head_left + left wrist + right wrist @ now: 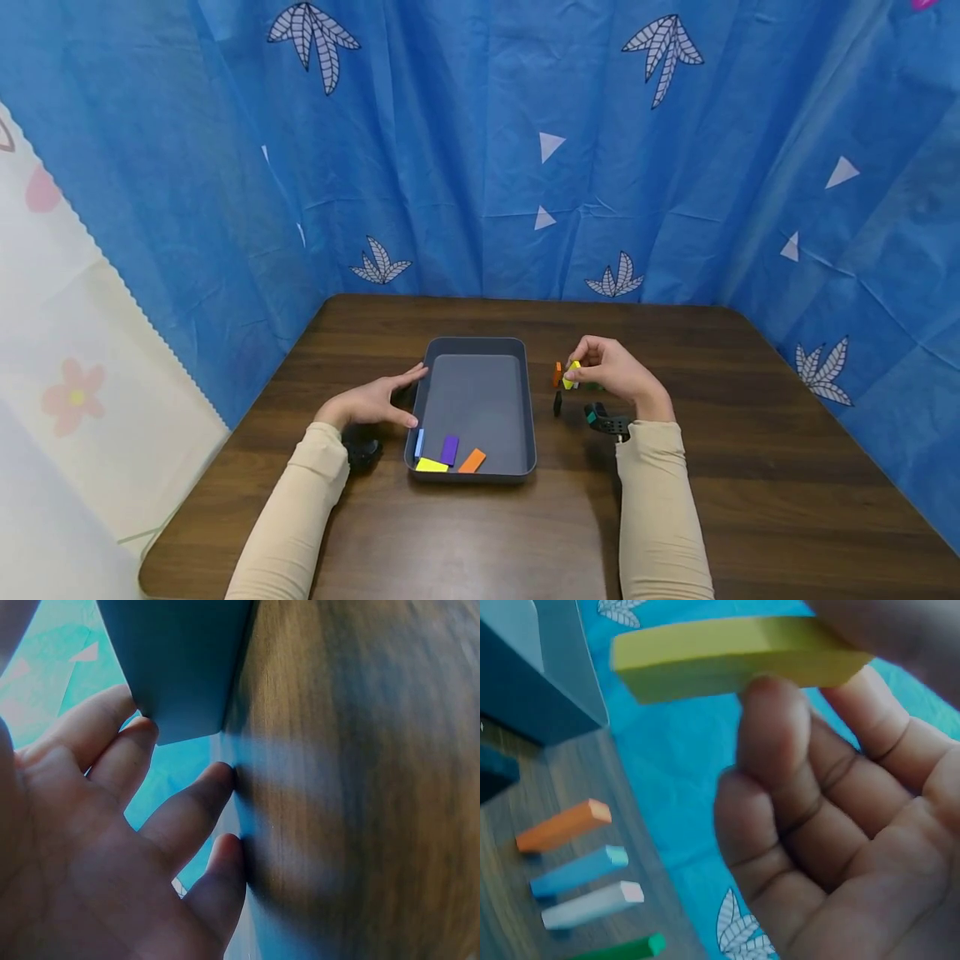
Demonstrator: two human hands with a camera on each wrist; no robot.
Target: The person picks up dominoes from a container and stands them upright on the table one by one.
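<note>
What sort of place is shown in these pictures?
Probably a curtained-off indoor tabletop workspace: a brown table stands before a patterned blue curtain, bearing a gray tray with coloured blocks inside.

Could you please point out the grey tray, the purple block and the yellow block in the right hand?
Grey tray (474, 408): head view, bare floor.
Purple block (450, 450): head view, middle of its visible face.
Yellow block (709, 646): right wrist view, upper long face.

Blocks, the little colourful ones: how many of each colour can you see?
Yellow blocks: 2
Orange blocks: 2
Blue blocks: 2
Purple block: 1
Black block: 1
White block: 1
Green block: 1
Total in sight: 10; others may be hidden.
</note>
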